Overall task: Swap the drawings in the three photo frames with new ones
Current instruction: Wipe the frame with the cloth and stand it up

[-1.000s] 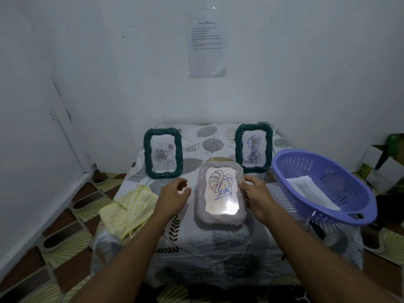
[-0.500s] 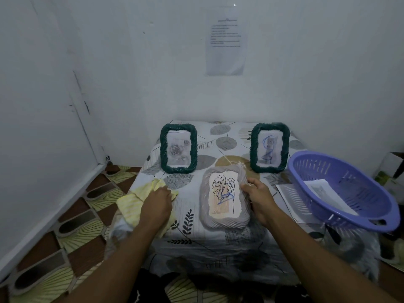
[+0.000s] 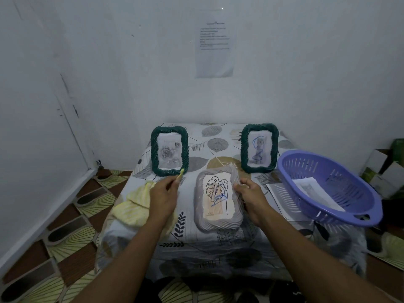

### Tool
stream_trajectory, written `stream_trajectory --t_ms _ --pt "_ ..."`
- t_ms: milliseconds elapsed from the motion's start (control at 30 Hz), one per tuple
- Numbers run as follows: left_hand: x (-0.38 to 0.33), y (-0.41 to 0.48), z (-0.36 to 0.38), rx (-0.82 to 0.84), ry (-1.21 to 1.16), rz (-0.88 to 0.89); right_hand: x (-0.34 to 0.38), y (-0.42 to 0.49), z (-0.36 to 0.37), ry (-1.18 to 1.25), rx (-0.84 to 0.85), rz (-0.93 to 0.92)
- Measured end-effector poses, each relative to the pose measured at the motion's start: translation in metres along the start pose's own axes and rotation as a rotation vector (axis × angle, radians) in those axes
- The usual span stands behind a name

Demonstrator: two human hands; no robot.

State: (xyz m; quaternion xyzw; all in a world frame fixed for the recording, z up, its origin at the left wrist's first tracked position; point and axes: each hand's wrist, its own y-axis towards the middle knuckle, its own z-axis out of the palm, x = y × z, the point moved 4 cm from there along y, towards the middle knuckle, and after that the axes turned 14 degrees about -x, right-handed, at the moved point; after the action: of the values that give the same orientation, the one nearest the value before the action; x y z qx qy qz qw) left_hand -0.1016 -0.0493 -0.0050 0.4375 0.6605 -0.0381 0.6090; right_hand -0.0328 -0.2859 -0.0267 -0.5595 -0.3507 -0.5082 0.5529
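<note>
With the grey frame (image 3: 216, 224) flat on the tabletop (image 3: 196, 248) at picture centre, the right grip (image 3: 251, 194) curled round its edge should steady it while the left grip (image 3: 164, 193), pinching the yellow cloth (image 3: 135, 204), wipes gently.

At your three o'clock, a purple slotted basket (image 3: 328, 171) sits tilted at the edge of the leaf-patterned tablecloth (image 3: 218, 243). At nine o'clock you have a crumpled yellow cloth (image 3: 135, 206). At twelve, a printed sheet (image 3: 215, 47) hangs on the white wall. Cardboard boxes (image 3: 384, 171) stand beyond the basket, at two o'clock.
</note>
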Motion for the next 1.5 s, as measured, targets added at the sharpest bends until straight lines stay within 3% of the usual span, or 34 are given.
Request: stream_trajectory --t_ms 67,133,267,367,533,633,733,900,1067,1267,1500 --pt "-0.02 -0.009 0.018 0.066 -0.083 0.002 0.002 -0.002 0.002 -0.009 0.006 -0.007" --pt "-0.031 -0.024 0.039 0.235 -0.059 0.077 0.003 -0.003 0.003 0.001 0.011 -0.006" --pt "-0.025 -0.055 0.07 0.55 0.3 0.44 0.006 -0.004 -0.008 0.032 -0.006 0.008" --pt "-0.024 -0.062 0.079 0.577 0.525 0.585 0.004 -0.008 -0.015 0.05 0.02 0.027" --pt "-0.035 -0.081 0.075 0.692 0.544 0.783 0.014 0.0 -0.023 0.119 -0.048 0.011" --pt "-0.035 -0.078 0.071 0.642 0.567 0.835 0.019 0.005 -0.025 0.152 -0.079 -0.007" --pt "-0.042 -0.062 0.074 0.549 0.606 0.723 0.015 -0.004 -0.016 0.183 -0.031 0.002" --pt "-0.051 -0.079 0.072 0.656 0.489 0.885 0.024 0.003 -0.019 0.171 -0.061 -0.025" --pt "-0.047 -0.057 0.065 0.454 0.575 0.734 0.023 -0.004 -0.016 0.153 -0.041 -0.035" --pt "-0.053 -0.079 0.06 0.592 0.475 0.995 0.038 0.003 -0.019 0.175 -0.095 -0.042" --pt "-0.063 -0.043 0.072 0.534 0.608 0.898 0.021 -0.01 -0.012 0.119 -0.017 -0.013"
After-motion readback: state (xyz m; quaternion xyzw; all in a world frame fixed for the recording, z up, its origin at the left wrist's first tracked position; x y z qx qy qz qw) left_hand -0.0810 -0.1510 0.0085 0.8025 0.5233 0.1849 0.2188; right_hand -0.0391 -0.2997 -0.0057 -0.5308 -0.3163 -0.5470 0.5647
